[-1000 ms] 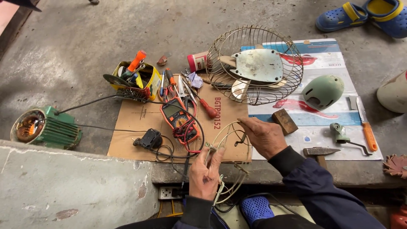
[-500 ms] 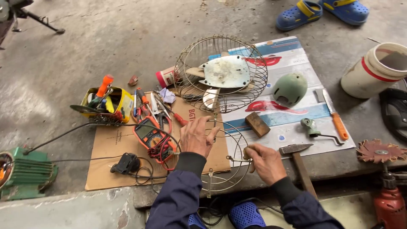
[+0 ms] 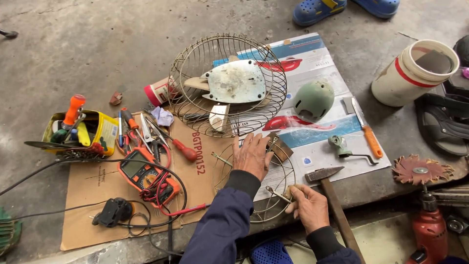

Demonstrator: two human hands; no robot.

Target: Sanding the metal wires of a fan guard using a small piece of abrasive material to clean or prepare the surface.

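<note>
Left grip flat on wire guard, right grip at rim

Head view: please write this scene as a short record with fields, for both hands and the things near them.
left hand: flat on the small wire fan guard
right hand: at the guard's near rim, fingers on a small pale piece; grip unclear
hammer: lying beside the right hand
large fan guard: farther back, fan blades inside
multimeter: orange, on cardboard, leads tangled
green dome cover: on printed sheet
white bucket: far right
</note>
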